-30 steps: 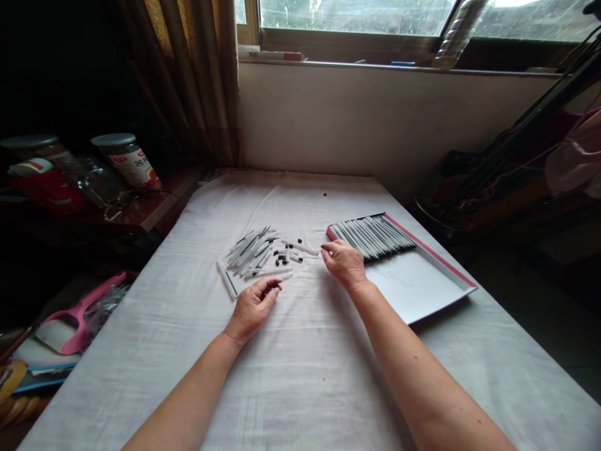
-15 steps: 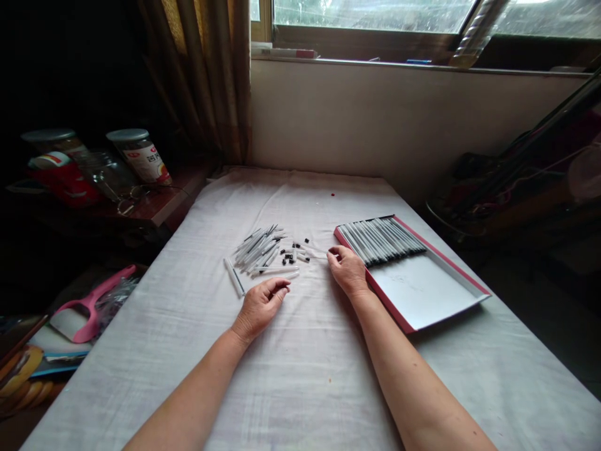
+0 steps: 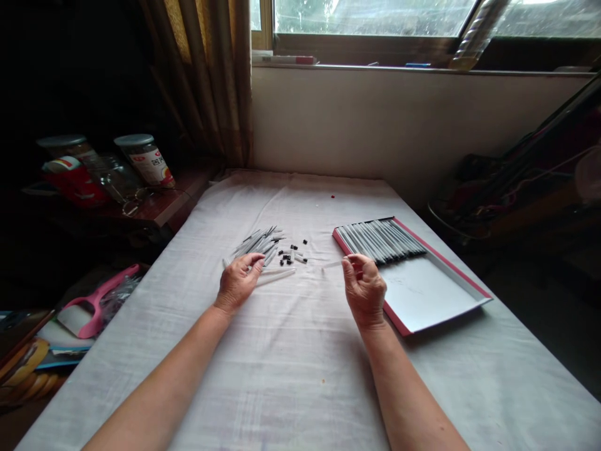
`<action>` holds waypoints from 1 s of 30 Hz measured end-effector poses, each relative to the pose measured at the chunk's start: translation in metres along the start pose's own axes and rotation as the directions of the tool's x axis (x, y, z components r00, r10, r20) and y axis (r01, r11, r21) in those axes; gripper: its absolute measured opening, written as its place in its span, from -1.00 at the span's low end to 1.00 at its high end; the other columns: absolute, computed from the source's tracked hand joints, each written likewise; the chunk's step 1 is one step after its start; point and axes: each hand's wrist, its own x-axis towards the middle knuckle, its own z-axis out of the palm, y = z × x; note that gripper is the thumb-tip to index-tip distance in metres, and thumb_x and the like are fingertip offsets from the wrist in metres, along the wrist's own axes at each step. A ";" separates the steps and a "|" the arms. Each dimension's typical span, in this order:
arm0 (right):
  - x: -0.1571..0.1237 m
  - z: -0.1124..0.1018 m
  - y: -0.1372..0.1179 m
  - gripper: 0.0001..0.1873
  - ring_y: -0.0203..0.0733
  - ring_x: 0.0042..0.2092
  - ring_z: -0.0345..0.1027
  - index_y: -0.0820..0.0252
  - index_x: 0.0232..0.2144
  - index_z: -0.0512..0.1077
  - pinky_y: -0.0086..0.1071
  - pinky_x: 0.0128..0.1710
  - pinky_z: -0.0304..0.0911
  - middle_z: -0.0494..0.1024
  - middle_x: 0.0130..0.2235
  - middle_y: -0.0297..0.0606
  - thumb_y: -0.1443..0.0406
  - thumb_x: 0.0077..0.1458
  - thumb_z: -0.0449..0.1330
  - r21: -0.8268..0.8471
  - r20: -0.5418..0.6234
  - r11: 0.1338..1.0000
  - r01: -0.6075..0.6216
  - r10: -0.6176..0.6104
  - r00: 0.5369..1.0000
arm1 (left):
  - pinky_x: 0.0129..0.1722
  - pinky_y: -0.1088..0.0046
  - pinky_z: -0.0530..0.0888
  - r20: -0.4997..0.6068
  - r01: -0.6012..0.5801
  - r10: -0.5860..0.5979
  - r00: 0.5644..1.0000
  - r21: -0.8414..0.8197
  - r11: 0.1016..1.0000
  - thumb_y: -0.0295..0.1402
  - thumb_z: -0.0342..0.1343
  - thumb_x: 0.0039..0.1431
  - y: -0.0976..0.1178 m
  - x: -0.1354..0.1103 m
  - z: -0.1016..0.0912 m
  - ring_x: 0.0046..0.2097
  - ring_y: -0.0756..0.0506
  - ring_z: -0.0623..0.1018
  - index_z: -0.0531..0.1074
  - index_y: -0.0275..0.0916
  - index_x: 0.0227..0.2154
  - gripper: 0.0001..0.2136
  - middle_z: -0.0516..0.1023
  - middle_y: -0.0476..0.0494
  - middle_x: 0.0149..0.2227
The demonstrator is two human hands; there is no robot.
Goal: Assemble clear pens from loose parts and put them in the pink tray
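My left hand (image 3: 238, 282) is over the near left side of a heap of pen refills (image 3: 258, 241), thumb and fingers drawn together. What they grip, if anything, is hidden. Clear pen barrels (image 3: 279, 274) lie just right of that hand. My right hand (image 3: 365, 285) pinches a thin clear tube (image 3: 332, 265), its free end pointing left, beside a shallow red-edged box lid (image 3: 436, 300). A row of clear pens with black ends (image 3: 382, 241) fills the lid's far part. Small black pen caps and plugs (image 3: 287, 257) lie scattered between my hands.
A white cloth (image 3: 282, 376) covers the table. Jars (image 3: 149, 164) and glasses stand on a dark side table at left, above a pink-handled peeler-like tool (image 3: 96, 307). A tiny red piece (image 3: 333, 196) lies towards the wall.
My left hand has moved left and forward onto the near side of the refill heap. My right hand has shifted right and slightly nearer, carrying the thin clear tube away from the small parts.
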 end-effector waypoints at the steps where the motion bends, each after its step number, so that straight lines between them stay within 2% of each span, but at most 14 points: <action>1: 0.000 0.002 0.001 -0.76 -0.31 -0.49 0.37 0.20 -0.25 0.43 -0.44 -0.46 0.28 0.56 -0.36 -0.25 0.14 0.18 0.15 0.009 -0.003 1.000 0.021 -0.021 1.000 | 0.00 0.34 0.43 0.010 -0.021 0.020 1.000 0.102 0.995 -0.20 -0.02 0.20 -0.005 0.011 -0.004 -0.08 -0.14 0.55 0.51 -0.17 -0.17 -0.72 0.61 -0.14 -0.15; 3: 0.000 0.005 0.001 -0.76 -0.29 -0.46 0.39 0.20 -0.22 0.43 -0.42 -0.44 0.30 0.57 -0.33 -0.22 0.15 0.19 0.14 0.028 0.006 0.997 0.074 -0.074 0.997 | 0.14 0.28 0.31 0.065 0.007 -0.028 0.998 0.303 0.953 -0.17 -0.03 0.19 -0.015 0.036 -0.009 0.10 -0.20 0.44 0.43 -0.24 0.00 -0.61 0.50 -0.23 0.06; 5: -0.001 0.007 0.001 -0.78 -0.28 -0.44 0.40 0.20 -0.23 0.44 -0.41 -0.42 0.31 0.57 -0.32 -0.20 0.18 0.21 0.12 0.039 0.030 0.990 0.132 -0.134 0.991 | 0.22 0.20 0.19 0.184 0.067 -0.175 0.967 0.480 0.874 -0.11 -0.07 0.21 -0.021 0.057 -0.008 0.26 -0.27 0.26 0.25 -0.32 0.17 -0.45 0.26 -0.33 0.26; 7: -0.004 0.008 0.001 -0.80 -0.27 -0.42 0.41 0.21 -0.25 0.44 -0.42 -0.41 0.31 0.56 -0.34 -0.19 0.20 0.23 0.11 0.044 0.047 0.982 0.181 -0.183 0.982 | 0.21 0.16 0.20 0.255 0.061 -0.217 0.942 0.507 0.860 -0.06 -0.08 0.20 -0.023 0.072 -0.001 0.26 -0.31 0.27 0.21 -0.40 0.19 -0.39 0.26 -0.42 0.25; 9: -0.007 0.009 0.003 -0.80 -0.27 -0.42 0.42 0.22 -0.24 0.44 -0.42 -0.40 0.32 0.58 -0.34 -0.19 0.22 0.24 0.10 0.046 0.052 0.977 0.207 -0.209 0.977 | 0.21 0.18 0.21 0.319 0.019 -0.204 0.926 0.498 0.867 -0.03 -0.08 0.18 -0.020 0.077 0.008 0.25 -0.30 0.28 0.20 -0.41 0.20 -0.36 0.28 -0.43 0.23; 12: -0.009 0.009 0.006 -0.80 -0.27 -0.44 0.43 0.22 -0.21 0.44 -0.42 -0.37 0.32 0.61 -0.32 -0.20 0.23 0.26 0.08 0.048 0.063 0.976 0.211 -0.214 0.975 | 0.24 0.19 0.16 0.394 -0.066 -0.147 0.907 0.480 0.875 -0.01 -0.05 0.16 -0.010 0.068 0.022 0.29 -0.25 0.22 0.17 -0.27 0.23 -0.36 0.23 -0.30 0.28; 15: -0.010 0.009 0.009 -0.79 -0.27 -0.44 0.45 0.20 -0.19 0.44 -0.42 -0.35 0.33 0.62 -0.29 -0.20 0.23 0.26 0.07 0.052 0.069 0.981 0.186 -0.189 0.980 | 0.24 0.14 0.15 0.474 -0.208 -0.030 0.880 0.442 0.873 -0.02 -0.04 0.17 0.001 0.051 0.027 0.29 -0.24 0.21 0.15 -0.15 0.25 -0.39 0.22 -0.23 0.28; 19: -0.010 0.011 0.010 -0.80 -0.26 -0.40 0.48 0.20 -0.17 0.44 -0.43 -0.34 0.34 0.62 -0.30 -0.21 0.24 0.25 0.08 0.057 0.075 0.984 0.168 -0.172 0.982 | 0.24 0.15 0.15 0.573 -0.394 0.139 0.808 0.348 0.851 -0.02 -0.09 0.23 0.008 0.030 0.023 0.30 -0.25 0.19 0.15 -0.05 0.26 -0.44 0.15 -0.18 0.32; 23: -0.011 0.011 0.012 -0.79 -0.25 -0.38 0.49 0.21 -0.17 0.46 -0.43 -0.34 0.36 0.62 -0.30 -0.20 0.25 0.24 0.09 0.055 0.079 0.986 0.160 -0.164 0.983 | 0.28 0.04 0.01 0.635 -0.501 0.186 0.750 0.361 0.787 0.04 -0.07 0.20 0.002 0.018 0.012 0.35 -0.31 0.05 0.14 -0.03 0.26 -0.40 0.01 -0.21 0.37; 25: -0.012 0.011 0.013 -0.80 -0.25 -0.37 0.49 0.23 -0.17 0.46 -0.43 -0.36 0.36 0.62 -0.28 -0.17 0.26 0.23 0.10 0.058 0.076 0.988 0.144 -0.149 0.986 | 0.28 0.00 -0.05 0.634 -0.506 0.170 0.754 0.396 0.767 0.06 -0.04 0.17 -0.005 0.016 0.004 0.35 -0.31 0.03 0.12 -0.08 0.27 -0.36 0.01 -0.26 0.36; 30: -0.014 0.010 0.013 -0.77 -0.24 -0.36 0.50 0.21 -0.16 0.45 -0.42 -0.38 0.36 0.62 -0.24 -0.15 0.23 0.24 0.07 0.056 0.112 0.996 0.074 -0.080 0.991 | 0.27 -0.08 -0.10 0.543 -0.406 0.089 0.835 0.499 0.766 0.07 -0.04 0.15 -0.017 0.010 -0.018 0.35 -0.32 0.05 0.08 -0.24 0.29 -0.27 0.04 -0.39 0.34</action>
